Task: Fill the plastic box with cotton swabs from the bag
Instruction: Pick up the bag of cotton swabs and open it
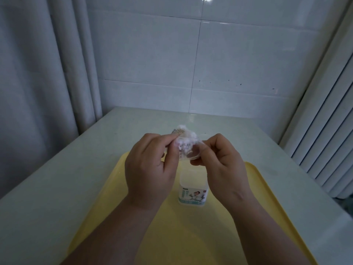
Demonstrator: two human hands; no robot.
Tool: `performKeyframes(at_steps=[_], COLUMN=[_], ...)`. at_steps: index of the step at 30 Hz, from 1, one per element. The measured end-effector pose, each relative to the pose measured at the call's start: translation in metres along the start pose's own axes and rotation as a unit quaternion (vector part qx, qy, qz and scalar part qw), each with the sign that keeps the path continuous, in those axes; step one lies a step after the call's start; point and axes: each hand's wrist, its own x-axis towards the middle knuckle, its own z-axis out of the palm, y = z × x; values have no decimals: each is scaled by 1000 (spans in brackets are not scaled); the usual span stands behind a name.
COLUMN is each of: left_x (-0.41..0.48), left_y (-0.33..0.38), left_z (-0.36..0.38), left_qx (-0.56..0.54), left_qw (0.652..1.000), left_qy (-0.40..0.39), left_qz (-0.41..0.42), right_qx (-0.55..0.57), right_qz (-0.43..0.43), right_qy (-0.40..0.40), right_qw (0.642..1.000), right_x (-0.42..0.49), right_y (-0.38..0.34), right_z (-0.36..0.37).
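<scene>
A person's left hand (150, 169) and right hand (223, 169) hold a small clear bag (194, 153) between them, raised above a yellow tray (172, 236). The left hand's thumb and fingers are curled and pinch the bag's left side. The right hand's fingers are curled too, its thumb and forefinger nipping the bag's right edge. Inside the bag a cluster of cotton swabs (182, 145) shows as white and pinkish tips, bunched toward the left hand and the bag's far end. The film is crumpled and blurred, so the bag's mouth cannot be made out.

Below and just nearer than the bag, between the two wrists, the plastic box (193, 192) stands upright on the tray, clear of both hands. It is a pale, translucent container with a printed label across its near face. The right hand covers part of its top, and it appears open, though whether any swabs lie inside cannot be told.

The tray rests on a pale table (57, 188) that runs to a white tiled wall (229, 64) at the far side. A grey curtain (38, 73) hangs to the left, and a white ribbed panel (324, 121) stands to the right.
</scene>
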Motion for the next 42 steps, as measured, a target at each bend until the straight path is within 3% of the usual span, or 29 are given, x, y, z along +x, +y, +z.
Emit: performKeyframes(at_steps=[5, 8, 12, 15, 18, 23, 29, 36, 42], left_x=[2, 2, 3, 4, 4, 5, 2, 1, 3], left_y=[-4, 0, -1, -7, -2, -1, -5, -4, 3], left_z=[2, 2, 7, 11, 11, 11, 12, 11, 8], left_qx=[-72, -135, -151, -226, -306, -377, -345, -288, -291], left_qw=[996, 983, 926, 861, 813, 782, 812, 869, 869], left_qy=[-58, -70, -101, -154, -196, -189, -172, -160, -200], left_qz=[-4, -106, -331, -430, -455, -458, -439, -369, -347], right_qx=[66, 86, 93, 101, 103, 92, 135, 67, 25], right_qz=[9, 16, 16, 12, 20, 31, 38, 10, 38], right_qy=[7, 32, 59, 52, 40, 7, -23, 11, 34], right_qw=[998, 996, 994, 993, 994, 995, 990, 998, 998], right_x=[2, 6, 10, 10, 10, 12, 16, 16, 19], right_y=[-1, 3, 9, 10, 10, 15, 18, 19, 23], right_z=[-1, -6, -11, -11, -11, -15, -25, -23, -25])
